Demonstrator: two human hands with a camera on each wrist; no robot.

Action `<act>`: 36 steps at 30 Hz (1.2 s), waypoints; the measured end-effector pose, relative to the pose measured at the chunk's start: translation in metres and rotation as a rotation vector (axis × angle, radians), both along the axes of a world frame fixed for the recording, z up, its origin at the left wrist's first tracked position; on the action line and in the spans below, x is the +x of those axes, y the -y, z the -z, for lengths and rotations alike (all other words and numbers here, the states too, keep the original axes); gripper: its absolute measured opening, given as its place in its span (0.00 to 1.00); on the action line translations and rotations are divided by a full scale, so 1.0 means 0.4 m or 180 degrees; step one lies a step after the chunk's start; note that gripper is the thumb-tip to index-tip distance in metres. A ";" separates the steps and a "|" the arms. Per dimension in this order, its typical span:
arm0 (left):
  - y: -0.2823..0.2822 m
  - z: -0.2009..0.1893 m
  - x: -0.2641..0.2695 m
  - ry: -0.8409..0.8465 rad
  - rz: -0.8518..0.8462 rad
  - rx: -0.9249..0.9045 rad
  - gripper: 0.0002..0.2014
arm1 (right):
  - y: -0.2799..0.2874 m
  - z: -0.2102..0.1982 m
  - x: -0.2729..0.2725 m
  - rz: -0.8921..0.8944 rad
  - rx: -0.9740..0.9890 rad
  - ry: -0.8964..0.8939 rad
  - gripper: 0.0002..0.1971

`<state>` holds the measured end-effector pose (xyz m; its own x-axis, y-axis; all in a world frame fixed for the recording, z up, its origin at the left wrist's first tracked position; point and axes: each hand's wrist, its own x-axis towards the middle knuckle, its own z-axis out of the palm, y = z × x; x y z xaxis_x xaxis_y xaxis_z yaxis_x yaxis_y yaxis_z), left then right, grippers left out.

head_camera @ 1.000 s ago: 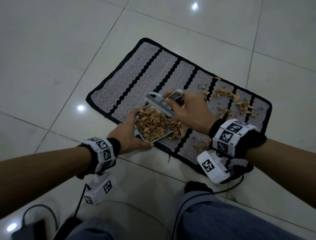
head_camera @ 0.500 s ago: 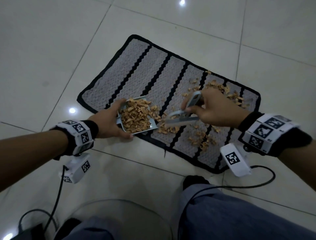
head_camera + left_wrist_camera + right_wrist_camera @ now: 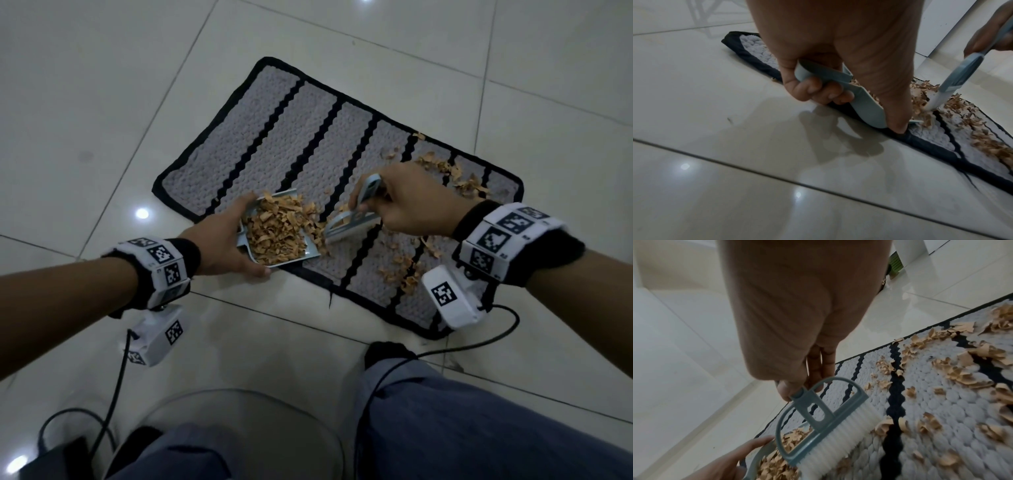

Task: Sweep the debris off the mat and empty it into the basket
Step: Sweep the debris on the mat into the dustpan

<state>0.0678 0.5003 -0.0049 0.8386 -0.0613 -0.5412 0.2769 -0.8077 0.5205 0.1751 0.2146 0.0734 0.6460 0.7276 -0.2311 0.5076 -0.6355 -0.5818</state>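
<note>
Floor: pale glossy tiles (image 3: pixel 102 102) with dark grout lines; everything lies on them.
Left hand: the left hand (image 3: pixel 219 246) has its fingers curled round the loop handle of a blue-grey dustpan (image 3: pixel 301 257), thumb pressed along the near rim, holding it down at the mat's near edge.
Right hand: the right hand (image 3: pixel 411 202) pinches the handle of a small blue-grey brush (image 3: pixel 352 222), white bristles down on the mat just beside the pan's open lip.
Debris: tan shavings (image 3: pixel 277 233) heaped in the pan; a thin trail (image 3: pixel 400 267) near the right wrist; another scatter (image 3: pixel 445 168) beyond the right hand.
Mat: a grey knobbly mat (image 3: pixel 274 137) with black stripes and black border; its left part looks swept.
Step in hand: sweeping, I'd say about half done.
Next move: probably short strokes drawing the right-side shavings towards the pan, which must stay flat so nothing slides under.
Basket: a green slatted thing (image 3: pixel 895 264) far off in the right wrist view may be it; I cannot tell.
Count: two hands, one brush, one pan, one mat, three patches of debris.
</note>
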 end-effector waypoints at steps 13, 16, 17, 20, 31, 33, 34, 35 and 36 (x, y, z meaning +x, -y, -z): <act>0.004 0.013 -0.016 -0.0084 -0.0078 -0.0045 0.67 | -0.007 0.005 0.018 -0.0155 -0.0119 0.0022 0.09; 0.015 0.017 -0.023 -0.0077 -0.0149 -0.0041 0.67 | -0.007 0.032 0.005 -0.0283 -0.0355 -0.0057 0.09; 0.020 0.017 -0.026 -0.0080 -0.0182 -0.0040 0.67 | -0.007 0.039 0.002 -0.0240 -0.0318 -0.0027 0.08; 0.036 0.018 -0.038 -0.0093 -0.0304 -0.0053 0.68 | 0.002 0.023 0.018 -0.0009 -0.0120 -0.0005 0.06; 0.094 0.005 -0.047 -0.0001 -0.0441 -0.0172 0.65 | 0.023 0.068 0.024 0.1168 0.0033 0.1073 0.14; 0.097 0.003 -0.042 0.0003 -0.0418 -0.0164 0.65 | 0.000 0.087 -0.002 0.1103 0.0120 0.1072 0.14; 0.096 0.003 -0.040 -0.0010 -0.0415 -0.0168 0.65 | -0.014 0.094 -0.014 0.1063 0.0176 0.1062 0.14; 0.095 0.005 -0.039 -0.0019 -0.0412 -0.0168 0.65 | -0.029 0.098 -0.027 0.1028 0.0234 0.1042 0.14; 0.095 0.007 -0.037 -0.0027 -0.0412 -0.0162 0.66 | -0.043 0.101 -0.038 0.0993 0.0289 0.1017 0.13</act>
<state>0.0531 0.4623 -0.0075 0.8367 0.0194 -0.5474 0.3816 -0.7375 0.5572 0.1599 0.2316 0.0329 0.8660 0.4949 0.0711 0.4630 -0.7402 -0.4876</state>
